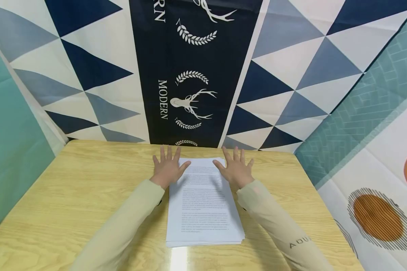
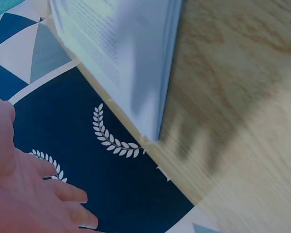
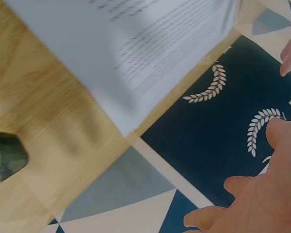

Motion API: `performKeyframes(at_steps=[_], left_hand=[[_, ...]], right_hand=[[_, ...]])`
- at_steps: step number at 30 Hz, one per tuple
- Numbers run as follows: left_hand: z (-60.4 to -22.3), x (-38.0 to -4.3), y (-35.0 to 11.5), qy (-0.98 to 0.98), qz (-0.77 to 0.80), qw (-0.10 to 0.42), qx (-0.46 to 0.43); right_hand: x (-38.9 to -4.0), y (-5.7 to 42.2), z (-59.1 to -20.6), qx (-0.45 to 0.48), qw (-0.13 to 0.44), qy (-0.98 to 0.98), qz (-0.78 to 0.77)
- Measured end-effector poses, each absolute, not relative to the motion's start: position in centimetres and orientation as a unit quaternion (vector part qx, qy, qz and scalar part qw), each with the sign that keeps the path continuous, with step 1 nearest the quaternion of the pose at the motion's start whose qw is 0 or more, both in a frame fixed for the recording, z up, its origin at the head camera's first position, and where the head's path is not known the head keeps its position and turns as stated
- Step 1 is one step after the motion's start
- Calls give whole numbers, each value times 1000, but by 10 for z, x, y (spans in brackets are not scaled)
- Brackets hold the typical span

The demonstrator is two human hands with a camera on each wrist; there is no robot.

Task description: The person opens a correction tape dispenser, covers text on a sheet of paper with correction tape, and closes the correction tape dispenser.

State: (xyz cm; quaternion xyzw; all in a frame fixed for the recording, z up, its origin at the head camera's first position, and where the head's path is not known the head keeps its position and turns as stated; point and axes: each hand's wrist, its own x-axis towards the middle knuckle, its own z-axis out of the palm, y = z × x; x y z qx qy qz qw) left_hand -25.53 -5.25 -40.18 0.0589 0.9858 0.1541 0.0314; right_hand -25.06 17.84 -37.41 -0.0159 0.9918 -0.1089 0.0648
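A stack of printed paper [image 1: 203, 203] lies flat on the wooden table, its sheets slightly uneven at the near edge. Over its far left corner my left hand [image 1: 167, 170] is raised with fingers spread, holding nothing. My right hand [image 1: 236, 170] mirrors it over the far right corner, fingers also spread, nothing held. Shadows of both hands fall on the paper and the wood, apart from the hands themselves. In the left wrist view the left hand [image 2: 34, 189] is at the lower left, away from the stack's edge [image 2: 157, 97]. The right wrist view shows the right hand [image 3: 266, 184] similarly apart from the sheets.
The wooden table [image 1: 98, 195] extends on both sides of the stack. A patterned cloth [image 1: 190, 75] hangs behind its far edge, with teal and printed fabric [image 1: 376, 169] at the right. A dark object [image 3: 9, 155] shows at the left border of the right wrist view.
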Motion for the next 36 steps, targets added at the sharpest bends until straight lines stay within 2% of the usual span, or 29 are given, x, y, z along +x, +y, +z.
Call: performKeyframes(at_steps=[18,36], left_hand=[[-412,-245,-57,983,160,57,71],[-434,-240,-57,981,158,95,63]], right_hand=[[-231,224,-384,-3,106,990,-98],[-204,263,-418,17,141,985,-102]])
